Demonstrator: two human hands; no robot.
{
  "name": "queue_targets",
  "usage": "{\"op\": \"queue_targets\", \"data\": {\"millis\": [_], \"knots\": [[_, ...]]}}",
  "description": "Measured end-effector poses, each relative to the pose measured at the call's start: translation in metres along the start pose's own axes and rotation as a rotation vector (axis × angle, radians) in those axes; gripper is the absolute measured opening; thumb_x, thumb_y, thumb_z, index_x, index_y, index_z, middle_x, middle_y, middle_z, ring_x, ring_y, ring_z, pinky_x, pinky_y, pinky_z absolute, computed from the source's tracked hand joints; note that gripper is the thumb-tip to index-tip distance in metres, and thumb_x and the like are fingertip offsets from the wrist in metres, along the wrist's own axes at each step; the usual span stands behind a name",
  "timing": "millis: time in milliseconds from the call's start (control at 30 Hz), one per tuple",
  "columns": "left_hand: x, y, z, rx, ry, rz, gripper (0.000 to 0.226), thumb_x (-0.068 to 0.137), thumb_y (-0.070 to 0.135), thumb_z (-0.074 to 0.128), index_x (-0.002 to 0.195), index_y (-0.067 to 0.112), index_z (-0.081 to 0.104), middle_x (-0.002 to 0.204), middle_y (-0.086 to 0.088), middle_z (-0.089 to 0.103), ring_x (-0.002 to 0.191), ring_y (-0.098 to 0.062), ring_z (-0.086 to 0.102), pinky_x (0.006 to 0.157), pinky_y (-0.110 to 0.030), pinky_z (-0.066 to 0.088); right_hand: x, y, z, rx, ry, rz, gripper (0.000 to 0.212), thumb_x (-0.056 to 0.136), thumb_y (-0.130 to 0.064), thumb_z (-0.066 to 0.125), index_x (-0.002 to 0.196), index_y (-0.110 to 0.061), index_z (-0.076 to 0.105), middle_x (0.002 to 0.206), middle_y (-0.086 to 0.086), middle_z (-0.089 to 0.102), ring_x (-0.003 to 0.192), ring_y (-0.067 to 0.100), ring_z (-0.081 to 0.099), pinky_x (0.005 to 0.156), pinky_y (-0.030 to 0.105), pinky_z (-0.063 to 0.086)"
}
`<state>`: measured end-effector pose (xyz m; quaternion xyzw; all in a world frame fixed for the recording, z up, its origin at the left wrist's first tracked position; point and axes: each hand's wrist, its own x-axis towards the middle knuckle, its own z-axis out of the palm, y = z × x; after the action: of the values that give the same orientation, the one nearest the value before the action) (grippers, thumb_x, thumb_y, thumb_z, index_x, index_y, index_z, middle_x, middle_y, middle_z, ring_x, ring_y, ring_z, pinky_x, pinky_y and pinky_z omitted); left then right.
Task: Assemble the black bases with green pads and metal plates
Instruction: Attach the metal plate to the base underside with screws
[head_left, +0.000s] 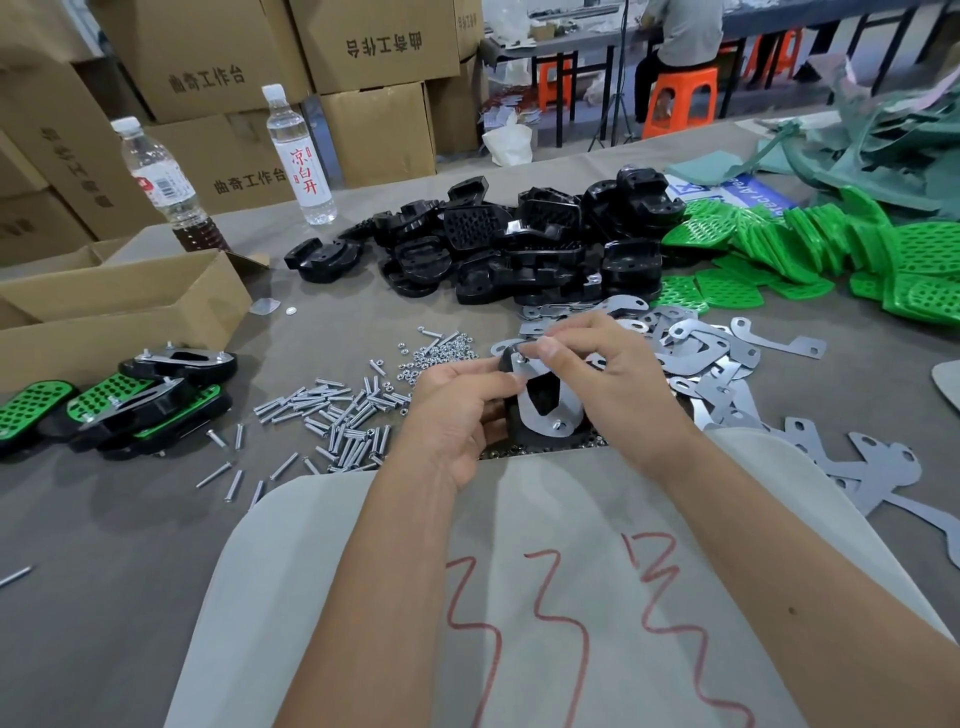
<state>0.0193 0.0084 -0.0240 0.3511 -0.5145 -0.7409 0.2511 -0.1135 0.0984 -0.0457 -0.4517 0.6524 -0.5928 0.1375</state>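
A black base (543, 400) with a metal plate (545, 418) laid on top is held in front of me above the table edge. My left hand (457, 410) grips its left side. My right hand (597, 364) pinches something small at the plate's upper corner; I cannot tell whether it is a nut or a screw end. A screw tip shows at the plate's lower corner. Behind lie a heap of black bases (519, 244), green pads (810, 249) at right, loose metal plates (711, 353), screws (332, 415) and nuts (441, 353).
Several finished assemblies (130, 400) lie at left beside an open cardboard box (124, 306). Two bottles (301, 156) stand at the back before stacked cartons. A person sits on an orange stool far behind. Grey cut sheets (883, 478) lie at right.
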Motion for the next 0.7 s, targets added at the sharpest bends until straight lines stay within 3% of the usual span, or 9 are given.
{"op": "queue_targets", "data": {"millis": [67,100,233,300,367,467,600,700], "knots": [[0.000,0.001,-0.001,-0.010,0.020,-0.007,0.021,0.090,-0.008,0.063,0.105,-0.002,0.076,0.088,-0.014,0.077,0.064,-0.020,0.072,0.055,-0.026,0.058,-0.001,-0.003,0.000,0.034,0.068,0.018,0.056,0.102,-0.039,0.064,0.061,-0.001,0.059,0.085,0.008,0.058,0.083,0.016,0.059,0.078,0.025,0.042],[-0.001,0.003,-0.001,-0.009,0.022,-0.010,0.023,0.089,-0.008,0.064,0.109,-0.004,0.075,0.089,-0.015,0.076,0.064,-0.021,0.071,0.055,-0.026,0.058,-0.001,-0.002,-0.002,0.030,0.100,0.015,0.059,0.103,-0.039,0.063,0.061,0.001,0.054,0.080,0.011,0.054,0.078,0.022,0.055,0.076,0.030,0.041],[-0.006,0.006,0.002,0.096,-0.022,-0.030,0.017,0.088,-0.006,0.067,0.104,-0.003,0.074,0.084,-0.016,0.072,0.059,-0.021,0.066,0.051,-0.025,0.055,0.000,-0.005,-0.002,-0.323,-0.021,-0.147,0.014,0.099,-0.025,0.067,0.088,-0.016,0.065,0.094,0.000,0.055,0.089,0.010,0.053,0.081,0.025,0.043],[-0.010,0.009,0.001,0.178,-0.008,-0.024,0.017,0.088,-0.002,0.070,0.105,-0.005,0.074,0.083,-0.016,0.071,0.057,-0.019,0.064,0.048,-0.022,0.051,0.002,-0.003,0.001,-0.418,-0.129,-0.196,0.005,0.101,-0.025,0.062,0.099,-0.021,0.063,0.102,0.000,0.050,0.093,0.017,0.052,0.084,0.035,0.048],[-0.011,0.012,-0.002,0.224,0.000,-0.008,0.022,0.089,0.003,0.073,0.108,-0.006,0.074,0.085,-0.016,0.072,0.061,-0.022,0.065,0.050,-0.023,0.053,0.003,-0.004,0.001,-0.499,-0.161,-0.217,0.008,0.104,-0.030,0.055,0.104,-0.023,0.059,0.104,-0.002,0.045,0.088,0.020,0.051,0.079,0.044,0.049],[-0.012,0.016,-0.007,0.249,0.005,0.034,0.019,0.088,0.007,0.076,0.104,-0.004,0.075,0.084,-0.017,0.073,0.068,-0.026,0.067,0.056,-0.029,0.058,0.003,-0.008,0.000,-0.533,-0.140,-0.275,0.013,0.105,-0.036,0.047,0.107,-0.024,0.054,0.104,-0.003,0.042,0.082,0.019,0.049,0.072,0.043,0.048],[-0.013,0.018,-0.008,0.289,0.020,0.057,0.011,0.088,0.007,0.075,0.093,-0.003,0.077,0.075,-0.015,0.069,0.057,-0.020,0.064,0.049,-0.025,0.053,0.001,-0.013,0.001,-0.552,-0.167,-0.264,0.021,0.104,-0.041,0.042,0.110,-0.022,0.049,0.107,-0.002,0.042,0.078,0.023,0.053,0.071,0.046,0.049],[-0.014,0.016,-0.009,0.328,0.018,0.102,0.009,0.089,0.006,0.073,0.089,-0.002,0.077,0.068,-0.010,0.066,0.053,-0.018,0.060,0.050,-0.024,0.052,0.001,-0.015,0.001,-0.610,-0.172,-0.294,0.025,0.107,-0.036,0.043,0.101,-0.015,0.056,0.103,0.002,0.042,0.079,0.025,0.048,0.069,0.049,0.049]]}}
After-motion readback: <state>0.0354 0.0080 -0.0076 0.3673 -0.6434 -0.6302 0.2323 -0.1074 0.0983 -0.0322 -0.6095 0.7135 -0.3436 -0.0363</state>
